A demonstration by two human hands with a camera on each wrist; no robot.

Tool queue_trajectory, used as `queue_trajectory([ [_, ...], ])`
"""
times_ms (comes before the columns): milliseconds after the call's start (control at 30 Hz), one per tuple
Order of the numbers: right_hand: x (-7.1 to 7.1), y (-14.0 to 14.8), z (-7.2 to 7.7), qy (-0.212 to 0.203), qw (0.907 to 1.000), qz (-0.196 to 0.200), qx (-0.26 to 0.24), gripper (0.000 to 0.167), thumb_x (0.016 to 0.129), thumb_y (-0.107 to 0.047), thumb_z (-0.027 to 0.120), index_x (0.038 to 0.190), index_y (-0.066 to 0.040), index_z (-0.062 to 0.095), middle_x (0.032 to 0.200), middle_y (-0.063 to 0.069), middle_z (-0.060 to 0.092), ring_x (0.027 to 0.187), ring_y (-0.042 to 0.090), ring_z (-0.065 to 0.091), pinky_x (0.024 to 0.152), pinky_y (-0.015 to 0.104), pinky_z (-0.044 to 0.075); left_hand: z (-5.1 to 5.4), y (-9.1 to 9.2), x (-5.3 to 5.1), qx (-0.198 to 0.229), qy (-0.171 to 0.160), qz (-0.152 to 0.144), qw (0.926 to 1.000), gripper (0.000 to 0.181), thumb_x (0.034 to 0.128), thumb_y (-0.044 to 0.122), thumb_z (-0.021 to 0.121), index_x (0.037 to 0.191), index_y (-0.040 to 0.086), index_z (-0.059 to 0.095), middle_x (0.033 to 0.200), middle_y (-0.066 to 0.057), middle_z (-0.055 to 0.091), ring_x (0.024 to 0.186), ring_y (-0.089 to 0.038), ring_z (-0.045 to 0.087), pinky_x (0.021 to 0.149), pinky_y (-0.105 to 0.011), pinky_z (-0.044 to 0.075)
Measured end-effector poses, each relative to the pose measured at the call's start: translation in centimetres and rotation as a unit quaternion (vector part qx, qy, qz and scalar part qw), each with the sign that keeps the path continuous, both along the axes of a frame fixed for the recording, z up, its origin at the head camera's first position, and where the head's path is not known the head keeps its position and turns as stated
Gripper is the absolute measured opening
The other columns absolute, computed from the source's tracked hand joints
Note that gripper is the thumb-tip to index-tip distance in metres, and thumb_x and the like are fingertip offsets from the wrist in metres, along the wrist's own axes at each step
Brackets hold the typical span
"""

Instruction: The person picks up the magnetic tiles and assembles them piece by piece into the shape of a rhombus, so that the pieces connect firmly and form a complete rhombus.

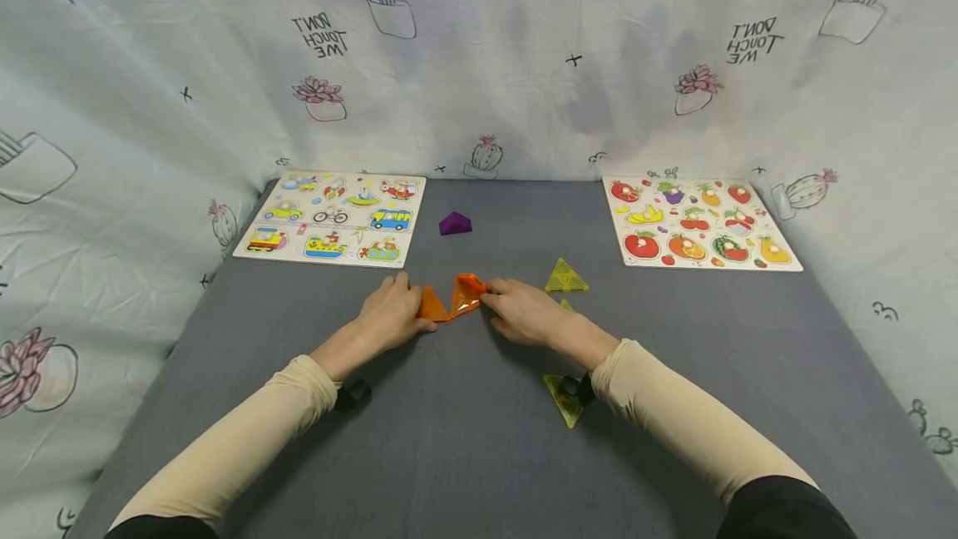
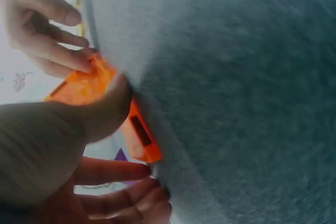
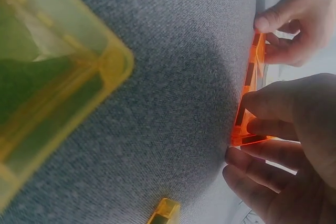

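The left grip (image 1: 389,308) pinches the left orange tile (image 1: 432,306), the right grip (image 1: 527,312) the right orange tile (image 1: 466,294), corners seemingly touching on the bench (image 1: 464,456). Uneven pulling could part them; drawing back low could knock the near yellow tile (image 1: 569,414).

The patterned cloth backdrop (image 1: 486,48) carries the words "DON'T TOUCH ME" twice, at left and at right.

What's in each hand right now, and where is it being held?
The left hand grips the left orange piece by its outer left side; the right hand holds the right orange piece by its outer right side.
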State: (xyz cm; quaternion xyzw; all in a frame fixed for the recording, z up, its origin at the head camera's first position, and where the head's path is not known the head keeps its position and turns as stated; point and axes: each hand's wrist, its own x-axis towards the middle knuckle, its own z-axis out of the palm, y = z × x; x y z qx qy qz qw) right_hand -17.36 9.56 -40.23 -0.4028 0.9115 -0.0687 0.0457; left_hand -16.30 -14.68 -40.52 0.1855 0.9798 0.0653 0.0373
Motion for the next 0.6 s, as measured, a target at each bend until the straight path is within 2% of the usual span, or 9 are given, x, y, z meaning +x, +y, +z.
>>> queue_trajectory([
  [167, 0.0, 0.0, 0.1, -0.002, 1.0000, 0.006, -0.007, 0.041, 0.092, -0.014, 0.065, 0.131, 0.000, 0.060, 0.130, 0.017, 0.059, 0.112, 0.032, 0.061, 0.093, 0.042, 0.053, 0.1, -0.4, -0.5, 0.019, -0.008, 0.004, 0.9998, 0.037, 0.0811, 0.026, 0.080, 0.095, -0.004, 0.063, 0.093, -0.019, 0.054, 0.081, -0.030, 0.052, 0.070, -0.044, 0.049],
  [333, 0.0, 0.0, 0.1, -0.007, 0.9999, 0.011, -0.005, 0.040, 0.092, -0.014, 0.065, 0.130, 0.000, 0.061, 0.127, 0.016, 0.059, 0.111, 0.032, 0.061, 0.093, 0.042, 0.052, 0.2, -1.1, -1.0, 0.056, -0.019, 0.002, 0.9983, 0.036, 0.0804, 0.020, 0.080, 0.091, -0.002, 0.054, 0.082, -0.015, 0.056, 0.073, -0.028, 0.054, 0.065, -0.041, 0.046],
  [467, 0.0, 0.1, 0.3, -0.018, 0.9998, 0.005, 0.002, 0.043, 0.092, -0.014, 0.065, 0.132, 0.000, 0.059, 0.131, 0.017, 0.057, 0.115, 0.033, 0.060, 0.096, 0.043, 0.051, 0.5, -1.5, -1.5, 0.091, -0.047, 0.003, 0.9948, 0.031, 0.0836, 0.016, 0.077, 0.092, 0.001, 0.051, 0.077, -0.011, 0.059, 0.064, -0.022, 0.055, 0.058, -0.035, 0.044],
  [600, 0.0, 0.2, 0.4, -0.017, 0.9998, 0.003, 0.000, 0.043, 0.092, -0.014, 0.066, 0.132, 0.000, 0.059, 0.131, 0.017, 0.058, 0.115, 0.033, 0.060, 0.096, 0.043, 0.051, 0.7, -1.8, -1.8, 0.110, -0.094, 0.005, 0.9895, 0.028, 0.0881, 0.016, 0.073, 0.098, 0.001, 0.052, 0.077, -0.010, 0.060, 0.062, -0.018, 0.053, 0.056, -0.029, 0.041],
])
